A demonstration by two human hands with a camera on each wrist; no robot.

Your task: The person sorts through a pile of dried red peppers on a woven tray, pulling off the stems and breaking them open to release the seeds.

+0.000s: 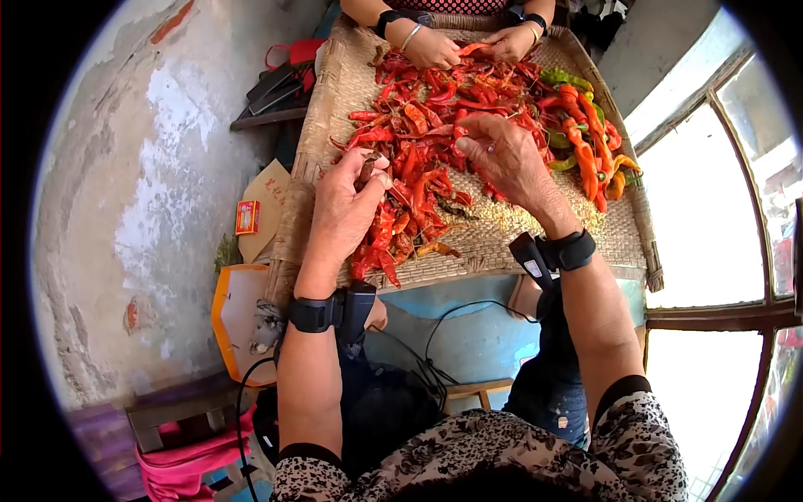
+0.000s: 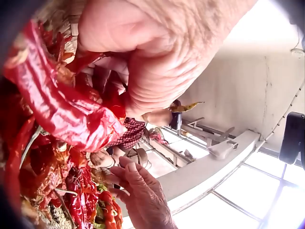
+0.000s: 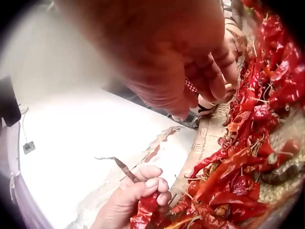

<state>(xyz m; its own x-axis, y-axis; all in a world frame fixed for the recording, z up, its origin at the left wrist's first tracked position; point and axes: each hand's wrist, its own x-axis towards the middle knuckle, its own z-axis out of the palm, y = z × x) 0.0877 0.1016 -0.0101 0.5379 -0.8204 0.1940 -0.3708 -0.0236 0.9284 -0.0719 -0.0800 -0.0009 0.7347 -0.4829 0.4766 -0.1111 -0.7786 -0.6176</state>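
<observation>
A woven tray (image 1: 335,100) holds a heap of dried red chilies (image 1: 435,109). My left hand (image 1: 351,197) hovers over the tray's near left part and grips a bunch of red chilies (image 2: 62,109), with a dry stem (image 2: 186,107) sticking out past the thumb. The left hand (image 3: 136,198) also shows low in the right wrist view, a dark stem (image 3: 125,169) above it. My right hand (image 1: 489,146) reaches into the middle of the heap, its loosely bent fingers (image 3: 209,78) over the chilies (image 3: 248,157). I see nothing held in it.
Another person's two hands (image 1: 431,48) work at the tray's far edge. Orange and green peppers (image 1: 585,142) lie along the tray's right side. A small red box (image 1: 247,216) sits on paper to the left. A window (image 1: 719,217) is on the right.
</observation>
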